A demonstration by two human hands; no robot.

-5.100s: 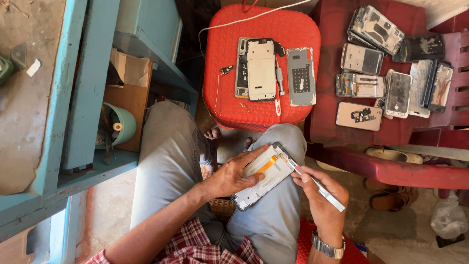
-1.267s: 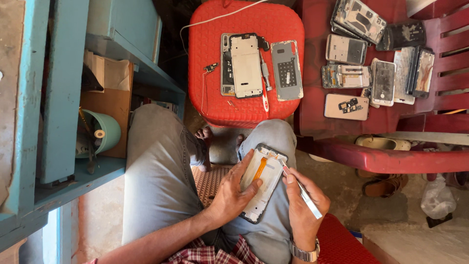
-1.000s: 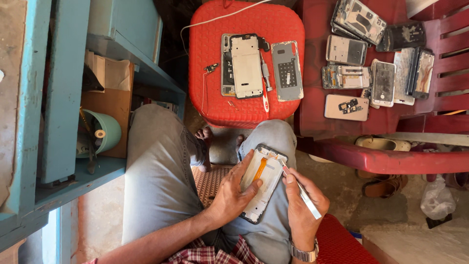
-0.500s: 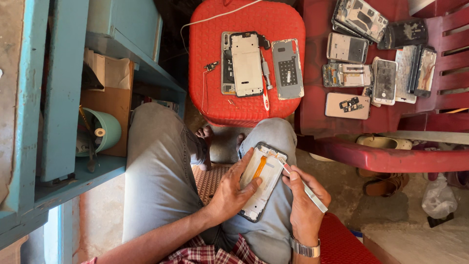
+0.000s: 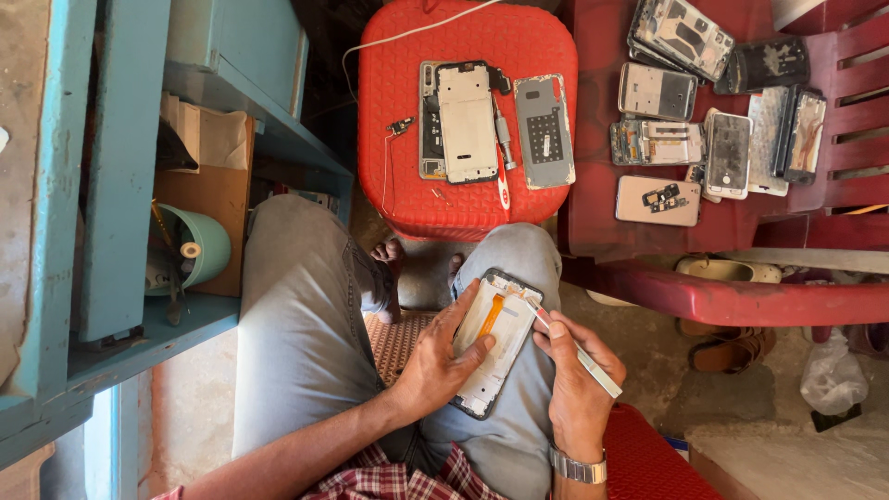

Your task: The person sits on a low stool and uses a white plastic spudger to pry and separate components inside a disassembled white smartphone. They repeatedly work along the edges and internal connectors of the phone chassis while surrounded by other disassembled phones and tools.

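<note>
Left hand (image 5: 443,356): closed around an opened phone (image 5: 493,341), steadying it on the right thigh.
Right hand (image 5: 576,389): pinches a thin white tool (image 5: 576,351), its tip seemingly touching the phone's top edge.
Beyond: red stool (image 5: 407,102) with phone parts (image 5: 468,120).

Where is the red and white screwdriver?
In the head view, the red-and-white-handled screwdriver lies on the red plastic stool at top centre, between the opened white phone frame and the grey phone back cover.
</note>
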